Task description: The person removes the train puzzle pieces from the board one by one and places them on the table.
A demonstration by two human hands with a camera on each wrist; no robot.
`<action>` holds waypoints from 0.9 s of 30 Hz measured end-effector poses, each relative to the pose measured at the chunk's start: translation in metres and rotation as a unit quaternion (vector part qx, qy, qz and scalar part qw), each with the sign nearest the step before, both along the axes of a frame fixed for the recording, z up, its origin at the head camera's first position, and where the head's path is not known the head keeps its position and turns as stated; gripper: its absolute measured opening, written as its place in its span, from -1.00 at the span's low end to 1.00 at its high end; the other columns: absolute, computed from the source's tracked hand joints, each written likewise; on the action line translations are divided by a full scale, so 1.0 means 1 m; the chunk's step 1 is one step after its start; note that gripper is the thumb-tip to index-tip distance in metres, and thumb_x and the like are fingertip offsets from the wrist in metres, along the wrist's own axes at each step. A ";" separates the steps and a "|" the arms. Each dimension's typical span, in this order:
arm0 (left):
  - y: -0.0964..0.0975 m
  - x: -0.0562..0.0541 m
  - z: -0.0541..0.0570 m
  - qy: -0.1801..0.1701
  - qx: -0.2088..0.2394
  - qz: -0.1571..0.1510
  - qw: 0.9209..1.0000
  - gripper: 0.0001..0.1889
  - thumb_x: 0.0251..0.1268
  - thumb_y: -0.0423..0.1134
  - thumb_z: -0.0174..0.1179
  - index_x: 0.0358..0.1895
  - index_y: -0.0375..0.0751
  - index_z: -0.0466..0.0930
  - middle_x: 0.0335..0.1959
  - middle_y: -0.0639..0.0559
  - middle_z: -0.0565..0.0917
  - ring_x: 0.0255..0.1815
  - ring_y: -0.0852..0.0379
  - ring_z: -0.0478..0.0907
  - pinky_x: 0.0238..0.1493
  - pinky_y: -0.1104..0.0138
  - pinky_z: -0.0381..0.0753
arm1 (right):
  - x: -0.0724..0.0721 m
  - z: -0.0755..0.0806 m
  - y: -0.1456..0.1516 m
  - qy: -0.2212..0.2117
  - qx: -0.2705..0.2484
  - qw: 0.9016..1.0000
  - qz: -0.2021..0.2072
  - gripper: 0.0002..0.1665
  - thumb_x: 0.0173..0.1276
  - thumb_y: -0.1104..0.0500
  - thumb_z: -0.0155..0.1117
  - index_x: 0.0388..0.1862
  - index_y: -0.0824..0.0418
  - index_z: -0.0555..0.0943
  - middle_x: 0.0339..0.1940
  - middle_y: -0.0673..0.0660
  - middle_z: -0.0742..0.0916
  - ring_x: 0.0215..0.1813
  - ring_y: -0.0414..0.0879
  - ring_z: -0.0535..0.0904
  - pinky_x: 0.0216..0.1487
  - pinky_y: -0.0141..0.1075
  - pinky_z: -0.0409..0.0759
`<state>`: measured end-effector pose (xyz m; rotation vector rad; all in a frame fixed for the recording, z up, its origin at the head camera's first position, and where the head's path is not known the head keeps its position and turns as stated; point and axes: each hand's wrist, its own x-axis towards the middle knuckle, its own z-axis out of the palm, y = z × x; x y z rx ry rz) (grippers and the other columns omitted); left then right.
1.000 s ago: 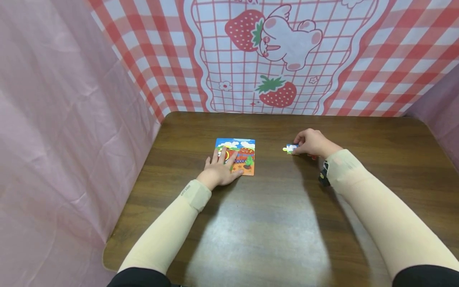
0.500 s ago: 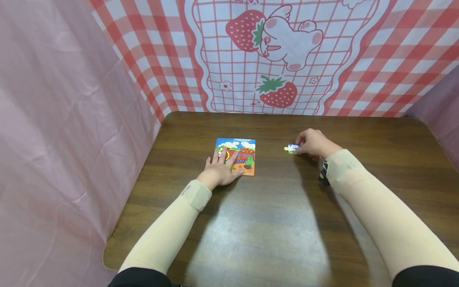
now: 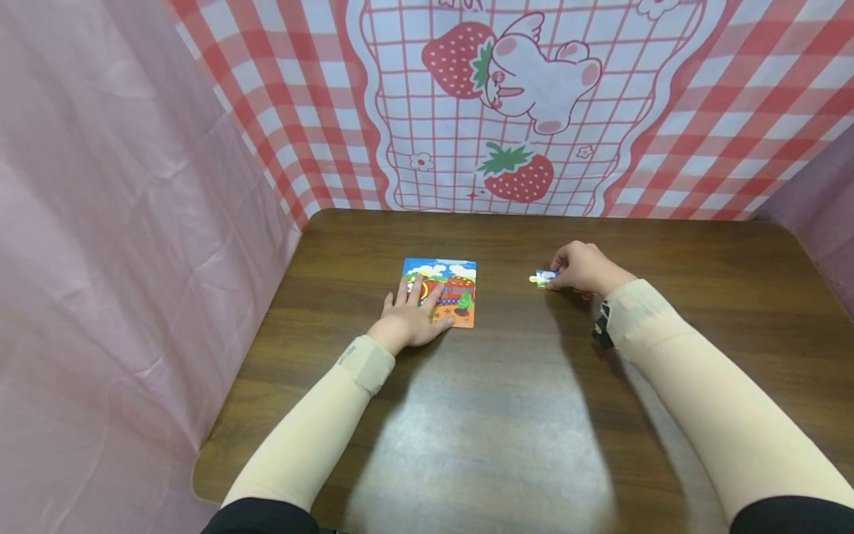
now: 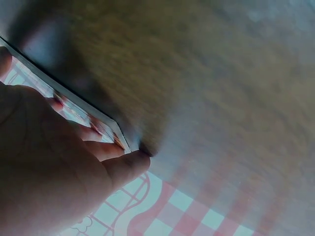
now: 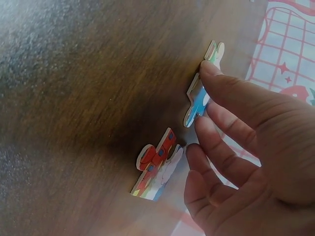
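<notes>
My left hand [image 3: 405, 320] rests on a small jigsaw puzzle [image 3: 460, 291], fingers spread over its left part. The picture shows blue sky, white clouds, a red train and orange ground. In the left wrist view the thumb lies at the corner of the puzzle's edge [image 4: 93, 109]. My right hand [image 3: 582, 267] pinches a loose puzzle piece [image 5: 198, 104] in blue, white and green between thumb and fingers, low over the table. Below those fingers a second puzzle piece [image 5: 157, 169], red with blue squares, lies on the wood; the hand mostly hides it in the head view.
The brown wooden table [image 3: 480, 415] has rounded corners. Behind it hangs a red-and-white checked cloth [image 3: 494, 170] with strawberries and a white cartoon animal. A pink curtain [image 3: 120, 259] hangs at the left.
The pinched puzzle piece and the right fingertips have shifted very slightly to the right. My left hand stays in place on the puzzle.
</notes>
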<state>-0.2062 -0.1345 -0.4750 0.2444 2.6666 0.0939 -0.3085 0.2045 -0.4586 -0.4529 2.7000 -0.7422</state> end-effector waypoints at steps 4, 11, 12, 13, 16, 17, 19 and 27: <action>0.000 0.001 0.000 0.001 0.001 0.001 1.000 -0.17 0.48 0.47 -0.36 0.67 0.31 -0.37 0.66 -0.11 -0.44 0.61 -0.22 -0.49 0.51 -0.15 -0.24 | 0.001 0.001 -0.001 0.000 -0.003 1.000 0.000 -0.58 0.17 0.16 0.61 -0.14 0.41 0.66 -0.36 0.20 0.65 -0.50 -0.05 0.55 -0.50 -0.20 0.57; -0.001 0.002 0.000 0.008 0.004 0.000 1.000 -0.16 0.47 0.48 -0.35 0.67 0.30 -0.35 0.66 -0.12 -0.41 0.62 -0.23 -0.46 0.50 -0.17 -0.22 | 0.001 0.001 -0.003 0.014 -0.015 1.000 -0.005 -0.57 0.26 0.10 0.55 -0.11 0.42 0.66 -0.30 0.23 0.66 -0.51 -0.03 0.58 -0.48 -0.18 0.59; -0.001 0.002 0.000 0.009 0.004 0.000 1.000 -0.16 0.47 0.48 -0.34 0.67 0.30 -0.34 0.66 -0.12 -0.41 0.62 -0.23 -0.46 0.50 -0.16 -0.22 | 0.001 0.001 -0.003 0.018 -0.018 1.000 -0.006 -0.57 0.28 0.09 0.53 -0.10 0.42 0.66 -0.29 0.24 0.66 -0.52 -0.03 0.58 -0.49 -0.17 0.59; -0.002 0.002 -0.001 0.010 0.003 0.000 1.000 -0.16 0.47 0.48 -0.34 0.67 0.30 -0.34 0.67 -0.12 -0.41 0.62 -0.23 -0.46 0.51 -0.16 -0.21 | 0.001 0.001 -0.004 0.024 -0.019 0.999 -0.009 -0.58 0.29 0.09 0.52 -0.10 0.42 0.66 -0.29 0.24 0.67 -0.54 -0.03 0.58 -0.50 -0.17 0.59; -0.002 0.002 -0.001 0.018 0.002 -0.003 1.000 -0.16 0.47 0.47 -0.31 0.68 0.29 -0.31 0.67 -0.13 -0.37 0.62 -0.24 -0.42 0.51 -0.16 -0.19 | 0.001 0.002 -0.005 0.039 -0.026 0.999 -0.018 -0.61 0.34 0.09 0.47 -0.11 0.40 0.66 -0.33 0.23 0.67 -0.59 -0.02 0.59 -0.55 -0.16 0.58; -0.001 0.002 -0.001 0.023 0.002 -0.005 1.000 -0.16 0.48 0.47 -0.30 0.68 0.28 -0.29 0.67 -0.13 -0.35 0.62 -0.25 -0.39 0.51 -0.16 -0.16 | 0.002 0.003 -0.006 0.041 -0.030 0.998 -0.023 -0.63 0.37 0.08 0.45 -0.13 0.39 0.66 -0.35 0.23 0.68 -0.60 0.00 0.59 -0.56 -0.16 0.58; -0.001 0.001 0.000 0.030 0.003 -0.009 0.999 -0.16 0.48 0.46 -0.27 0.68 0.27 -0.26 0.67 -0.15 -0.31 0.62 -0.26 -0.35 0.50 -0.15 -0.12 | 0.003 0.005 -0.007 0.047 -0.033 0.998 -0.032 -0.66 0.42 0.04 0.40 -0.17 0.35 0.67 -0.38 0.22 0.68 -0.61 0.02 0.59 -0.56 -0.15 0.57; -0.001 -0.002 0.001 0.038 -0.005 -0.027 0.999 -0.16 0.48 0.45 -0.24 0.69 0.23 -0.20 0.67 -0.19 -0.22 0.62 -0.28 -0.25 0.50 -0.14 -0.04 | 0.003 0.007 -0.016 0.093 -0.044 0.994 -0.036 -0.63 0.49 -0.02 0.30 -0.28 0.29 0.70 -0.45 0.14 0.67 -0.52 0.00 0.53 -0.38 -0.11 0.52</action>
